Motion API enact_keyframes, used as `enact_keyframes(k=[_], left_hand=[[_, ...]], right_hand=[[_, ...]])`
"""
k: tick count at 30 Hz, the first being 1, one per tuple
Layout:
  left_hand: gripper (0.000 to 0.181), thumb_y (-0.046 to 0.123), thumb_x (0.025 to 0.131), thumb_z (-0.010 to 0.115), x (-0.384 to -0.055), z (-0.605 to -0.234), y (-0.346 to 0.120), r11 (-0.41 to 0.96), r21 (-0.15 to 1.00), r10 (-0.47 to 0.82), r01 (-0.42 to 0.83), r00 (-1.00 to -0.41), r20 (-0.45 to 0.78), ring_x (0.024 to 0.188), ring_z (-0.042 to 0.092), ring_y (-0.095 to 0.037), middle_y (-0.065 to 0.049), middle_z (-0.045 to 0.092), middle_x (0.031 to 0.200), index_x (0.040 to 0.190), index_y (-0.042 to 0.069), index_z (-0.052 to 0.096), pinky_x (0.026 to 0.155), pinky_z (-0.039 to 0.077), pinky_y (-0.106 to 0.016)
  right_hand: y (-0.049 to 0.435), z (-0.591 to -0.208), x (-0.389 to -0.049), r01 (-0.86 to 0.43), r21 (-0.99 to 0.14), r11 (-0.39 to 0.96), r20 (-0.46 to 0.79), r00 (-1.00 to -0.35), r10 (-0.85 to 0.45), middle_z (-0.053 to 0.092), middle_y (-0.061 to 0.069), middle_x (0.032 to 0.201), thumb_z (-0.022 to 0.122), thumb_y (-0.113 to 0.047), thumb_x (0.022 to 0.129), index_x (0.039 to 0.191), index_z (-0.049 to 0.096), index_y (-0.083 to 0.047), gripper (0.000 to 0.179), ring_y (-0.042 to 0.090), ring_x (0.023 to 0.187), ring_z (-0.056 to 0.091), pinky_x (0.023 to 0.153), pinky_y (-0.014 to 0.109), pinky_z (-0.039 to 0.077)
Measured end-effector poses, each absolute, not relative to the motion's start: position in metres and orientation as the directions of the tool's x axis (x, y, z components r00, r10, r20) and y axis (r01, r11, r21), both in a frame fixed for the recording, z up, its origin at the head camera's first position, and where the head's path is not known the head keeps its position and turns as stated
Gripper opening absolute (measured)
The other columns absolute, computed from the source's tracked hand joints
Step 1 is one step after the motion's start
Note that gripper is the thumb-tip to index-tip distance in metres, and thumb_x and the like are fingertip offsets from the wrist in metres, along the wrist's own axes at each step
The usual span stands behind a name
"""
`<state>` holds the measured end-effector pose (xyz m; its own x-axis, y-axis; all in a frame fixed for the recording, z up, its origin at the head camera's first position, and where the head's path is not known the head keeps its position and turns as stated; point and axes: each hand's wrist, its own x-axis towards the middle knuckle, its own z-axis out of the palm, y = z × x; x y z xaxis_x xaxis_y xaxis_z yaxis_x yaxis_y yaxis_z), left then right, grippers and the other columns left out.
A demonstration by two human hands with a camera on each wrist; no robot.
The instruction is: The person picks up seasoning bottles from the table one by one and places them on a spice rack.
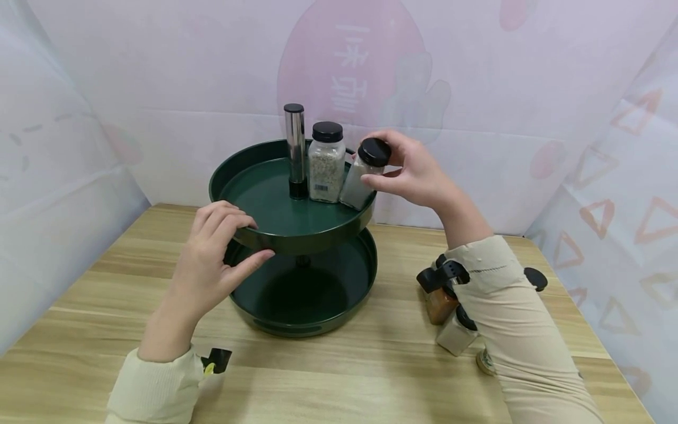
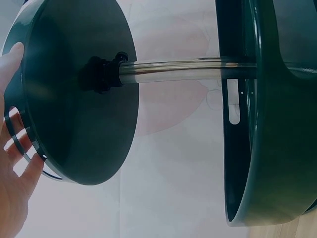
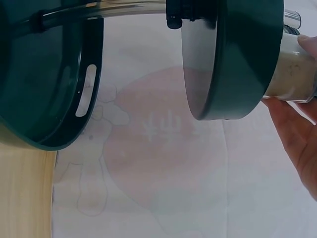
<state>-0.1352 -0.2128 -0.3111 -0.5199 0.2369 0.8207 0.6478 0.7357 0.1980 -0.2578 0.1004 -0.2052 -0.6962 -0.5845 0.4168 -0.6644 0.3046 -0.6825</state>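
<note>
A dark green two-tier turntable tray [image 1: 307, 242] stands on the table with a metal post [image 1: 295, 147] through its middle. My left hand [image 1: 212, 259] grips the front-left rim of the upper tier, fingers over the edge and thumb below. At the upper tier's right side, my right hand [image 1: 415, 171] holds a clear spice jar [image 1: 355, 187] with a black lid and pale contents. That jar leans to the right, its base inside the rim. Beside it a second jar [image 1: 325, 168] of whitish grains stands upright next to the post.
Right of the tray on the wooden table [image 1: 392, 377] are an orange-brown spice jar [image 1: 441, 307], a white one [image 1: 455, 335] and a small jar [image 1: 485, 361] partly under the right sleeve. A black lid [image 1: 535, 278] shows beyond the sleeve. Printed cloth [image 1: 212, 70] hangs behind.
</note>
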Motion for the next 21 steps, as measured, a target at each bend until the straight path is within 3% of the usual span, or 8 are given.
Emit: enact_keyframes(k=[14, 21], left_hand=[[0.061, 0.060, 0.092, 0.056, -0.1350, -0.3106, -0.2105, 0.726, 0.196, 0.229, 0.660, -0.500, 0.835, 0.115, 0.048, -0.038, -0.015, 0.064, 0.106, 0.104, 0.001, 0.063, 0.104, 0.037, -0.042], [0.061, 0.060, 0.093, 0.056, -0.1338, -0.3106, -0.2108, 0.736, 0.189, 0.236, 0.650, -0.508, 0.828, 0.116, 0.048, -0.038, -0.016, 0.064, 0.107, 0.104, 0.001, 0.063, 0.103, 0.038, -0.043]], right_hand=[[0.0946, -0.2038, -0.2583, -0.627, -0.699, 0.343, 0.389, -0.736, -0.554, 0.058, 0.012, 0.124, 0.073, -0.006, 0.088, 0.136, 0.053, -0.005, 0.052, 0.022, 0.095, 0.064, 0.078, 0.024, 0.057], [0.0920, -0.2031, -0.2579, -0.603, -0.705, 0.372, 0.363, -0.759, -0.541, 0.058, 0.012, 0.128, 0.075, -0.009, 0.087, 0.139, 0.052, -0.008, 0.057, 0.023, 0.103, 0.065, 0.082, 0.030, 0.057]])
